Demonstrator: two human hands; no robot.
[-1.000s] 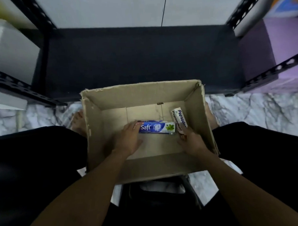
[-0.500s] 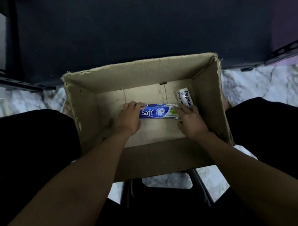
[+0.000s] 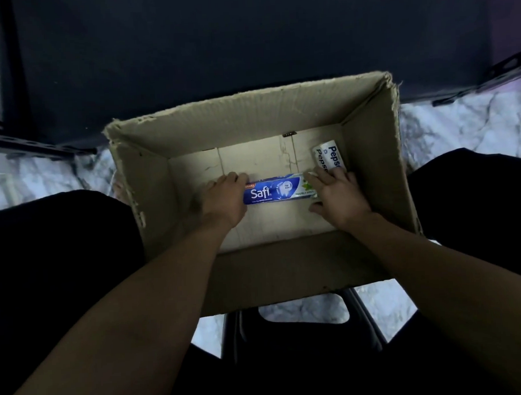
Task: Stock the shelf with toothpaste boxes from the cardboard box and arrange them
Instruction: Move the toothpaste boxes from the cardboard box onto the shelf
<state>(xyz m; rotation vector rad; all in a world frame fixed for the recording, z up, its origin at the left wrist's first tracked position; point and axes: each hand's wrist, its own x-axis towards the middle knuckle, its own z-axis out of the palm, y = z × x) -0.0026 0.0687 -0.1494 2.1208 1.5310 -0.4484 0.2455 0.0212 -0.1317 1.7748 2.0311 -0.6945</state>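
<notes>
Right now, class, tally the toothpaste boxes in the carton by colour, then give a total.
blue box: 1
white box: 1
Total: 2

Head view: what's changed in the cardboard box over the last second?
The right hand slid left from the near end of the Pepsodent box. Its fingers now lie across the right end of the Safi box, still touching the Pepsodent box. The view also tipped down toward the cardboard box. Unchanged: the left hand stays at the Safi box's left end, and both boxes lie flat, unlifted.
</notes>
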